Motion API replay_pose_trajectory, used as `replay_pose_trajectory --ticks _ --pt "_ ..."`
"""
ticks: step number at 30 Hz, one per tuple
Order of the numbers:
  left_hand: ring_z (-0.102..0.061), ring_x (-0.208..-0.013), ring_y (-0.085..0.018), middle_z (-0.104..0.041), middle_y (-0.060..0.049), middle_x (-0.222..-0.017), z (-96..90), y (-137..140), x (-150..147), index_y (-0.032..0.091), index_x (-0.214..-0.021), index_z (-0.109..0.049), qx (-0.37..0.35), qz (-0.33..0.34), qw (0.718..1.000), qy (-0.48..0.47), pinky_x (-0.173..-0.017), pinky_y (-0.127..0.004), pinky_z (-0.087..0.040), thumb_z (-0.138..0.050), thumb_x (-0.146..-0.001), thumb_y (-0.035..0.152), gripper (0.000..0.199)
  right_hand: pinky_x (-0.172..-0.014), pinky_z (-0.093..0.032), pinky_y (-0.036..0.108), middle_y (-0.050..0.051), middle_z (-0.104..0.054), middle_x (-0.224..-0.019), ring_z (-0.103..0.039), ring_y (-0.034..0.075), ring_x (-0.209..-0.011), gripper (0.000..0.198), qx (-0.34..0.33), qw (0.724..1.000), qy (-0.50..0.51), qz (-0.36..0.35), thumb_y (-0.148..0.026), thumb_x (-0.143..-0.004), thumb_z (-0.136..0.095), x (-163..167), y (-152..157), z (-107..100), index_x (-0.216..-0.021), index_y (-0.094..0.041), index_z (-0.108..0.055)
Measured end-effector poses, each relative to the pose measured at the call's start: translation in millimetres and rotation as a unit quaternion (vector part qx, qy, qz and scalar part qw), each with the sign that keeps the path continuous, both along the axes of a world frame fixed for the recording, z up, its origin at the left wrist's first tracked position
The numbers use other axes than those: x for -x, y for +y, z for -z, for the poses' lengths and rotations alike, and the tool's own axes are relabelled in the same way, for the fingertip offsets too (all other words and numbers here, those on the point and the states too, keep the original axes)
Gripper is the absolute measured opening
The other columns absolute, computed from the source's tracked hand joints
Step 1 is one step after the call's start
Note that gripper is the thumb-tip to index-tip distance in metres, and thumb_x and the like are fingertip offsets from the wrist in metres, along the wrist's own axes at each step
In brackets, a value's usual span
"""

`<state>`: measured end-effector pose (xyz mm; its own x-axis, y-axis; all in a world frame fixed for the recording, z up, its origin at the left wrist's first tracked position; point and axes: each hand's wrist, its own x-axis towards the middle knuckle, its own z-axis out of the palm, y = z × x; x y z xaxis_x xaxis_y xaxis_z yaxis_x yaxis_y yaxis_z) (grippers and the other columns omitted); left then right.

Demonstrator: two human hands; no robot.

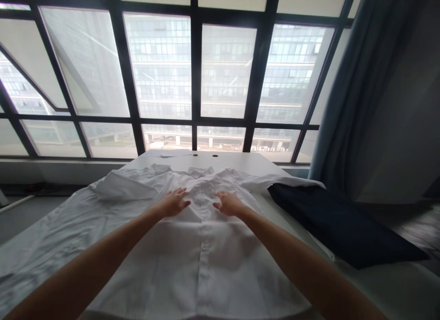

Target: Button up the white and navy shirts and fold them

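A white button-up shirt (178, 260) lies spread front side up on the table, its collar toward the window and its button strip running down the middle. My left hand (174, 202) rests on the upper chest of the shirt, left of the buttons, fingers stretched out. On the other side of the strip, my right hand (227, 203) lies on the cloth with its fingers apart. Neither hand holds anything. One sleeve reaches right, over the edge of a folded dark navy cloth (343, 223).
More rumpled white fabric (68, 223) covers the left of the table. The white table (237, 159) has two dark round holes at its far end, before a large black-framed window (195, 72). A blue-grey curtain (343, 95) hangs at right.
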<state>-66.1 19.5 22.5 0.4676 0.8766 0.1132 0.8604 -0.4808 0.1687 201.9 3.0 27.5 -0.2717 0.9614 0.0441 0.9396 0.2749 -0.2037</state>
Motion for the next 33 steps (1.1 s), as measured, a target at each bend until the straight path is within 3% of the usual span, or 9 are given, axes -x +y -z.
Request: replay_pose_trajectory --ticks 4,8,11,14,16,20,26,30,33 --pt "-0.047 -0.133 -0.032 -0.052 -0.015 -0.143 -3.3 -71.1 17.4 0.018 -0.129 -0.060 -0.022 0.058 0.998 -0.025 -0.110 -0.043 -0.038 -0.057 -0.087 0.050 0.053 -0.110 -0.035 0.039 0.015 -0.048 -0.149 -0.047 0.030 -0.134 0.057 -0.002 0.999 0.006 -0.034 -0.043 -0.090 -0.057 -7.9 -63.5 0.1 -0.141 -0.017 -0.054" --pt "-0.064 -0.092 -0.029 -0.068 -0.013 -0.100 -16.6 -127.0 32.2 0.016 -0.094 -0.067 -0.080 0.013 0.995 -0.051 -0.084 -0.038 -0.050 -0.056 -0.087 0.045 0.032 -0.099 -0.042 0.036 0.018 -0.053 -0.143 -0.056 0.031 -0.123 0.054 -0.019 1.000 -0.005 -0.018 -0.042 -0.089 -0.058 -31.8 -106.7 0.0 -0.135 -0.013 -0.058" --pt "-0.061 -0.071 -0.022 -0.066 -0.006 -0.077 -24.3 -154.3 40.5 0.017 -0.076 -0.067 0.012 0.019 0.999 -0.025 -0.068 -0.031 -0.046 -0.063 -0.082 0.048 0.032 -0.081 -0.046 0.030 0.014 -0.069 -0.114 -0.065 0.025 -0.097 0.037 -0.033 0.999 -0.009 0.009 -0.043 -0.088 -0.060 -53.6 -127.9 -4.3 -0.108 -0.015 -0.071" --pt "-0.059 -0.073 -0.019 -0.066 -0.003 -0.081 -22.7 -168.1 47.0 0.017 -0.080 -0.070 0.149 0.085 0.985 -0.022 -0.065 -0.026 -0.044 -0.080 -0.063 0.046 0.035 -0.064 -0.042 0.025 0.007 -0.071 -0.080 -0.061 0.019 -0.073 0.036 0.055 0.998 0.016 -0.018 -0.048 -0.084 -0.063 -75.2 -141.1 -9.3 -0.084 -0.014 -0.073" --pt "-0.059 -0.075 -0.019 -0.066 -0.003 -0.084 -18.5 -171.0 49.7 0.017 -0.081 -0.071 0.175 0.098 0.979 -0.032 -0.065 -0.024 -0.043 -0.082 -0.058 0.043 0.036 -0.061 -0.040 0.024 0.004 -0.069 -0.077 -0.059 0.016 -0.069 0.035 0.127 0.988 0.046 -0.068 -0.049 -0.076 -0.071 -85.9 -146.5 -11.2 -0.084 -0.014 -0.073" --pt "-0.057 -0.072 -0.017 -0.066 -0.003 -0.078 -14.0 -173.3 49.6 0.016 -0.075 -0.070 0.194 0.086 0.977 -0.016 -0.064 -0.024 -0.041 -0.072 -0.070 0.032 0.017 -0.064 -0.043 0.023 0.004 -0.068 -0.088 -0.058 0.016 -0.075 0.039 0.140 0.981 0.070 -0.117 -0.037 -0.060 -0.083 -90.2 -152.5 -11.1 -0.092 -0.016 -0.075" --pt "-0.053 -0.068 -0.016 -0.065 -0.002 -0.073 -29.5 -196.9 40.8 0.017 -0.074 -0.069 0.176 0.077 0.981 0.036 -0.062 -0.025 -0.038 -0.063 -0.077 0.027 0.012 -0.056 -0.036 0.021 0.001 -0.065 -0.072 -0.052 0.012 -0.064 0.015 0.149 0.984 0.027 -0.096 -0.019 -0.069 -0.069 -78.4 -158.6 -11.7 -0.082 -0.016 -0.076" --pt "-0.051 -0.060 -0.013 -0.064 0.002 -0.068 -43.3 -217.4 33.2 0.018 -0.079 -0.071 0.286 0.090 0.954 0.022 -0.056 -0.022 -0.036 -0.064 -0.076 0.030 0.014 -0.054 -0.036 0.021 -0.001 -0.064 -0.066 -0.051 0.011 -0.060 0.017 0.233 0.969 0.024 -0.077 -0.023 -0.065 -0.072 -91.1 -162.6 -19.8 -0.079 -0.015 -0.076" --pt "-0.053 -0.058 -0.012 -0.063 0.003 -0.063 -41.5 -227.1 24.9 0.018 -0.077 -0.070 0.390 0.131 0.912 0.008 -0.054 -0.021 -0.038 -0.069 -0.074 0.031 0.014 -0.054 -0.038 0.021 -0.001 -0.064 -0.063 -0.054 0.012 -0.060 0.029 0.324 0.942 0.020 -0.085 -0.035 -0.057 -0.080 -103.1 -168.6 -28.0 -0.077 -0.014 -0.077"
